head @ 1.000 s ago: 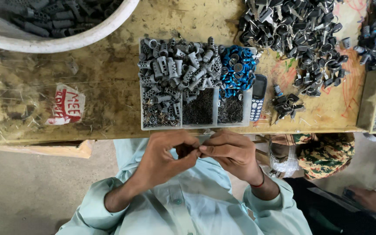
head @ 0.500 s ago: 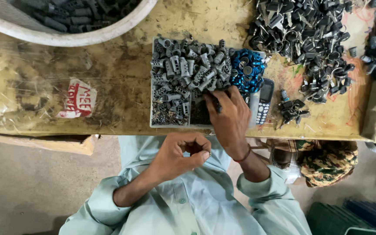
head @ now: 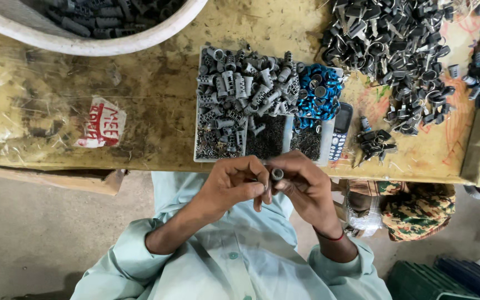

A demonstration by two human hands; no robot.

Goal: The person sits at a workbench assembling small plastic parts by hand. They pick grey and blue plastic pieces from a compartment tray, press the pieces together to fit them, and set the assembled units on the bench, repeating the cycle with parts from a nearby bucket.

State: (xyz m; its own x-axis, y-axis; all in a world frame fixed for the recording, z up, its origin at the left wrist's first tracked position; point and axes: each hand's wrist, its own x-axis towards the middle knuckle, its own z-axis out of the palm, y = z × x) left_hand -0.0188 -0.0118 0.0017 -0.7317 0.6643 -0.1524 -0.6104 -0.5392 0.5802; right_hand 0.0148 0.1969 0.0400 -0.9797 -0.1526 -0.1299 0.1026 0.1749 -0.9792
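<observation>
My left hand [head: 233, 186] and my right hand [head: 302, 186] meet just below the table edge, above my lap. Between their fingertips sits a small grey metal cylinder [head: 276, 174], end-on to the camera, pinched by both hands. Right in front of them on the table lies a white divided tray [head: 202, 155]. It carries a heap of grey ribbed cylinders [head: 243, 91], a heap of blue round caps [head: 319, 95] and compartments of tiny dark parts [head: 268, 141].
A dark keypad phone [head: 340, 132] lies beside the tray. Black small parts [head: 401, 50] are heaped at the back right, with a few more [head: 376, 141] near the phone. A white basin [head: 95, 44] of dark cylinders stands at back left. A patterned cloth bag [head: 418, 208] sits right of my lap.
My right hand reached out to the tray half a second ago and has come back to my left hand at the table edge. Both now pinch a grey cylinder.
</observation>
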